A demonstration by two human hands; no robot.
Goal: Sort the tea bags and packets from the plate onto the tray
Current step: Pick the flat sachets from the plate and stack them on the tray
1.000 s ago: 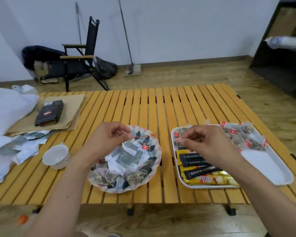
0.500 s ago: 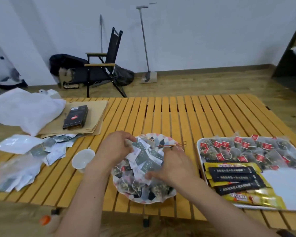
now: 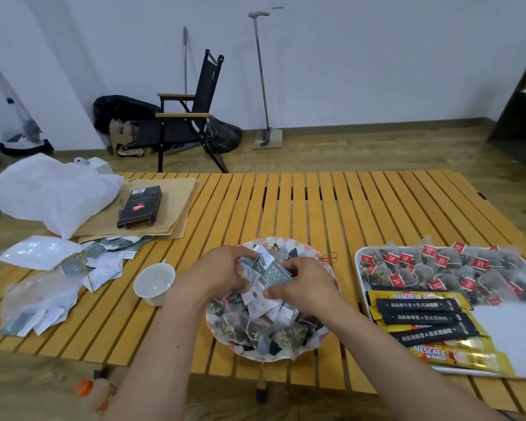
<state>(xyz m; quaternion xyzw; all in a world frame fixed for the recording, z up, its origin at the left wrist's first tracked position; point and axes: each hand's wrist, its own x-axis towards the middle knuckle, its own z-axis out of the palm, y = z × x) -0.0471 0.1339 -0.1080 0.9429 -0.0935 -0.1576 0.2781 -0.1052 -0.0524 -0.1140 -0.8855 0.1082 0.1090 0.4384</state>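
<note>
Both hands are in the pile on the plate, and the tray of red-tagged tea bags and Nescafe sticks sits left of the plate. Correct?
One slip: the head view shows the tray right of the plate, not left. The left hand and right hand are in the plate's pile; the tray holds red-tagged tea bags and Nescafe sticks.
</note>
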